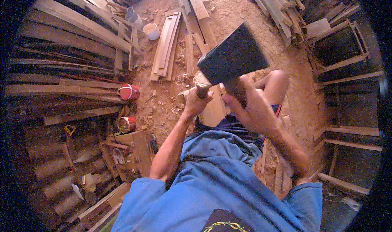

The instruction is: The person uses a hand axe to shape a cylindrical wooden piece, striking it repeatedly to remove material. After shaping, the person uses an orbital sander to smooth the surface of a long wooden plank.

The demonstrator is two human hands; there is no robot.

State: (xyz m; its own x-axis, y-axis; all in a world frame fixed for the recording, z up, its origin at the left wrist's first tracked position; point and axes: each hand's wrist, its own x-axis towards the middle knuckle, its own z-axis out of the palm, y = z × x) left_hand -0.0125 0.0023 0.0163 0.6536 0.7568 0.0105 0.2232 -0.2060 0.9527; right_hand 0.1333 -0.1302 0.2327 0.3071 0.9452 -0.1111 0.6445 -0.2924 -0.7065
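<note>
My left hand (197, 102) is closed around an upright tool handle, which looks like a chisel (201, 81) with a pale, battered top. Its blade is hidden below the fist. In my right hand (255, 109), somewhat smeared by motion, is the short handle of a mallet (232, 54). The mallet's large, dark, blocky head is raised in front of me and its near left corner overlaps the chisel's top in the picture; whether they touch I cannot tell. Under my hands, between my legs, lies a light wooden board (213, 111), partly covered by my arms and shirt.
Planks (167, 48) lie stacked on the dusty, chip-strewn floor ahead, near a white bucket (151, 31). Red-and-white buckets (129, 92) stand at left beside piled timber (77, 23). More boards (271, 7) lie at far right, with wooden frames (347, 130) along the right side.
</note>
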